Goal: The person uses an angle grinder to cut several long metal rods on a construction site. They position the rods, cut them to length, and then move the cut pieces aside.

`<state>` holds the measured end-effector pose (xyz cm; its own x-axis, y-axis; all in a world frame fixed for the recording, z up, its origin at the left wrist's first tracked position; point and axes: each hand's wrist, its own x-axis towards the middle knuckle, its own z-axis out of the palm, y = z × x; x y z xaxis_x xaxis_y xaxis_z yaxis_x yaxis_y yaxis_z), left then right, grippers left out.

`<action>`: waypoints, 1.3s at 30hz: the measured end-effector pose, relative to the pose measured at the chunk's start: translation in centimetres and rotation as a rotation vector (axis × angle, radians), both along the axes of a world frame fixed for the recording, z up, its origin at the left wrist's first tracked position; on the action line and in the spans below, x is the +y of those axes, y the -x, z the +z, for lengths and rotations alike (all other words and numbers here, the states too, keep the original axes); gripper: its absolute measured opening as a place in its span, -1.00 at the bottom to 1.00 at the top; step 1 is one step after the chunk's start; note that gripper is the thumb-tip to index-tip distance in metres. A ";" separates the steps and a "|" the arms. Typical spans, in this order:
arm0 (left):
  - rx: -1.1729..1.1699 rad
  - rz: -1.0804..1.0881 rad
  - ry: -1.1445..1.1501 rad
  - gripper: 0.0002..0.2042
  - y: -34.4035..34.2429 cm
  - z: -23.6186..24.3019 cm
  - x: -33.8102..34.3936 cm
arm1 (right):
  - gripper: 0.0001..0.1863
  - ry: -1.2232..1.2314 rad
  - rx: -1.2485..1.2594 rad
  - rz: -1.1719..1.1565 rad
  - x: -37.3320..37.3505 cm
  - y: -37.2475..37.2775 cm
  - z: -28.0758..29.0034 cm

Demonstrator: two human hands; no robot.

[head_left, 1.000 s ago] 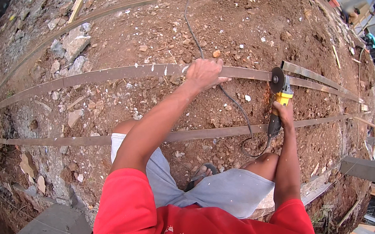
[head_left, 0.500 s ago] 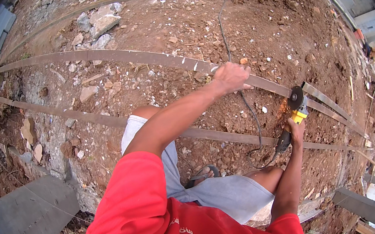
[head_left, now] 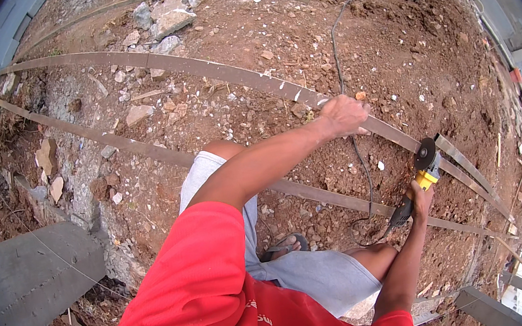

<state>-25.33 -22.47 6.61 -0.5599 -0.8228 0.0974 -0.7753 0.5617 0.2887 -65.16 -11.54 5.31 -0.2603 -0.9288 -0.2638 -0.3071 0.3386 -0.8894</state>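
Apparently mid-cut: angle grinder (head_left: 428, 178) at three o'clock, right hand (head_left: 421, 198) clamped round it, disc (head_left: 425, 153) at brown strip (head_left: 229, 73); left hand (head_left: 345, 114), two o'clock, fingers gripping strip. Depth left uncut: can't tell.

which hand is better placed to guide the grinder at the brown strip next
Probably the right hand: it grips the grinder, whose disc is at the brown strip. The left hand is on the strip, away from the grinder, so it looks better placed for steadying.
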 end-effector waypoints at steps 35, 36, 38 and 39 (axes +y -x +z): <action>-0.001 0.051 0.219 -0.45 0.2 -0.7 0.5 | -0.69 0.058 -0.020 -0.017 -0.1 -1.1 0.7; 0.016 0.052 0.229 -0.46 0.2 -0.7 0.5 | -0.68 0.059 -0.034 -0.017 -0.1 -1.0 0.7; 0.053 0.048 0.245 -0.49 0.2 -0.7 0.9 | -0.66 0.076 0.025 -0.020 0.0 -0.8 0.4; 0.074 0.044 0.246 -0.51 0.3 -0.7 1.1 | -0.65 0.083 0.055 -0.023 0.3 -0.5 0.2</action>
